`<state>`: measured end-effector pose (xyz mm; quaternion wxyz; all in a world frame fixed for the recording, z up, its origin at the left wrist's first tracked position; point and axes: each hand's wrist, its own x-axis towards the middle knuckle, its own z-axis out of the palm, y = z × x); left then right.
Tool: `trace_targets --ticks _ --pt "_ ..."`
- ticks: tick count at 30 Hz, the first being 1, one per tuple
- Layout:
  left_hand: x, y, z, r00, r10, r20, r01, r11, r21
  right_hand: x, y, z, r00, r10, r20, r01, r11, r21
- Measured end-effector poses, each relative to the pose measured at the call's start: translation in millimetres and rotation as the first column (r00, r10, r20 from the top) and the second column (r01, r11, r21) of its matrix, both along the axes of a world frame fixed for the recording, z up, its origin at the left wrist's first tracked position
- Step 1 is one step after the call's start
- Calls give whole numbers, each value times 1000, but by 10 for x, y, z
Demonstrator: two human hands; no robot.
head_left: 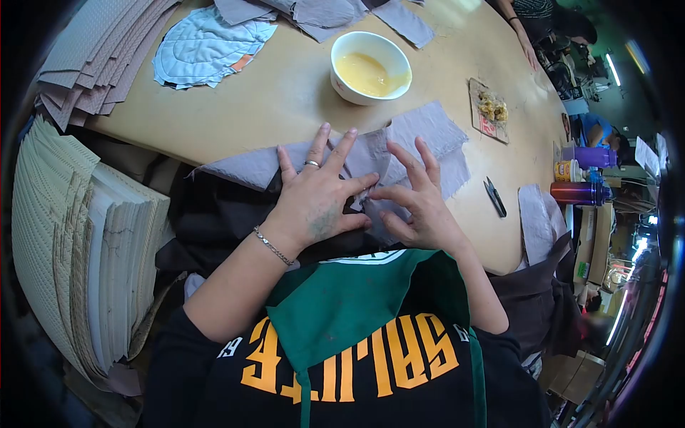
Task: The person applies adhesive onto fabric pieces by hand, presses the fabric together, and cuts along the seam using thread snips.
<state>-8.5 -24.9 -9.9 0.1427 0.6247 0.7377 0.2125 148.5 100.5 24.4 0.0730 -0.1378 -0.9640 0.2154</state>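
A grey-lilac piece of cloth (432,135) lies creased along the table's near edge, under both hands. My left hand (314,189) rests on it with fingers spread, the fingertips pressing the cloth and the thumb apart from the index finger. Close beside it, my right hand (415,196) has index finger and thumb drawn together at a small fold of the cloth, while its other fingers are raised. Black cloth (221,210) hangs below the table edge under my left hand. The fold between the hands is partly hidden by the fingers.
A white bowl of yellow paste (367,75) stands beyond the hands. Thread snips (494,197) and a small board with yellow lumps (491,110) lie to the right. Stacked textured sheets (53,235) stand at left. A co-worker's hand (526,53) rests at the far edge.
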Motion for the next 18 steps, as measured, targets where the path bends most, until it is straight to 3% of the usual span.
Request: trace_targets --ticks 5,11,14,18 --pt "-12 35 -34 1000 9 12 -9 1000 -19 -93 -40 11 996 2 94 -5 999 34" --pt "-28 56 1 1000 15 7 -15 999 -47 -91 -62 -4 996 27 80 -32 998 51" --pt "-23 58 -1 1000 15 2 -15 999 -42 -32 -44 105 986 -18 166 -18 977 213" --pt "-23 71 11 1000 17 3 -16 998 -66 -19 -107 49 991 -12 137 -24 967 255"
